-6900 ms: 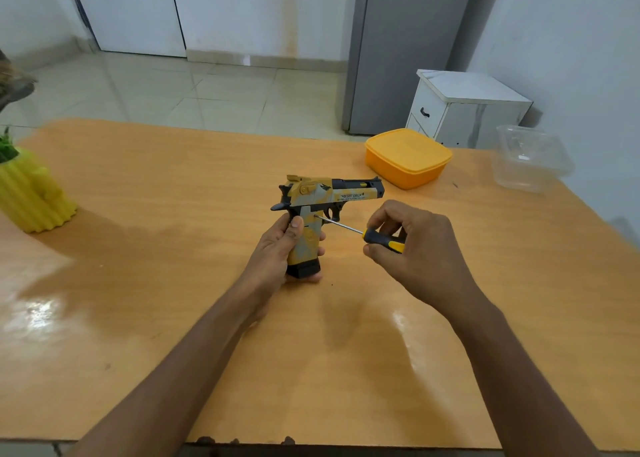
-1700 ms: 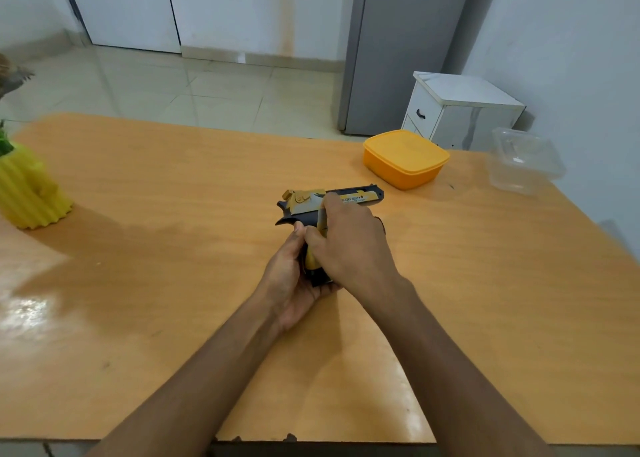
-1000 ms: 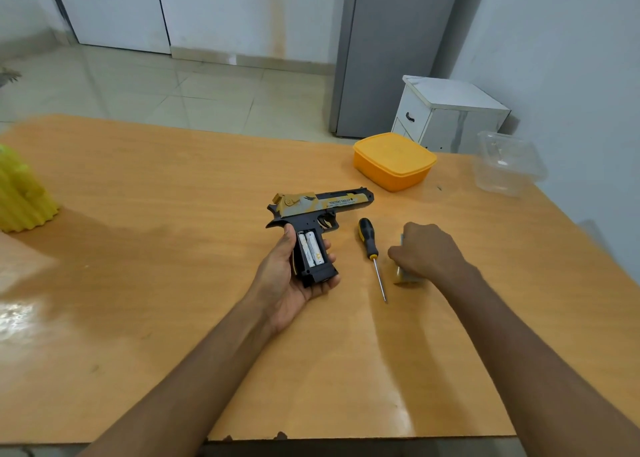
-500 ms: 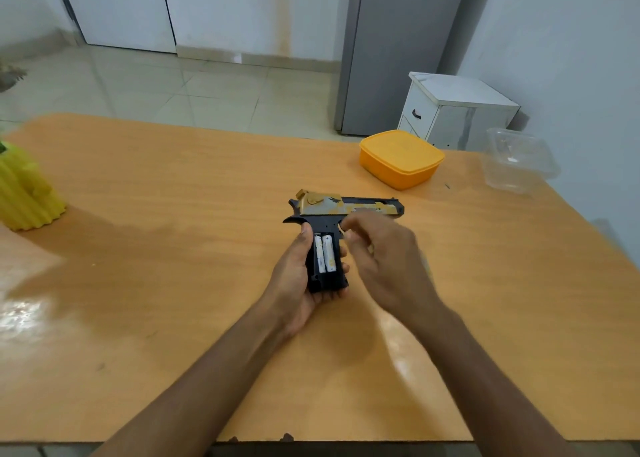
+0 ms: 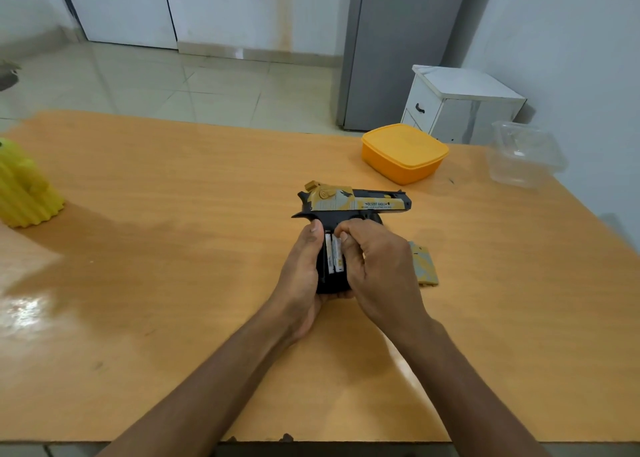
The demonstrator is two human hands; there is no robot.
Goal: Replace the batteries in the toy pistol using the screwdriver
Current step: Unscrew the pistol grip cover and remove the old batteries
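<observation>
The yellow, grey and black toy pistol (image 5: 353,203) lies on its side over the wooden table (image 5: 173,249), barrel pointing right. My left hand (image 5: 303,273) grips its black handle from the left and below. The handle's battery bay is uncovered and two white batteries (image 5: 333,254) sit in it side by side. My right hand (image 5: 375,269) curls over the handle, fingertips on the right battery. The removed grip cover (image 5: 423,264) lies on the table just right of my right hand. The screwdriver is hidden from view.
A closed orange plastic box (image 5: 404,152) stands behind the pistol to the right. A clear plastic container (image 5: 524,155) sits at the table's far right edge. A yellow ribbed pot (image 5: 26,190) stands at the left edge. A white cabinet (image 5: 460,105) is beyond the table.
The grip cover came off and was laid on the table to the right beside the screwdriver. My right hand then came back to the pistol and now has fingertips on the right battery.
</observation>
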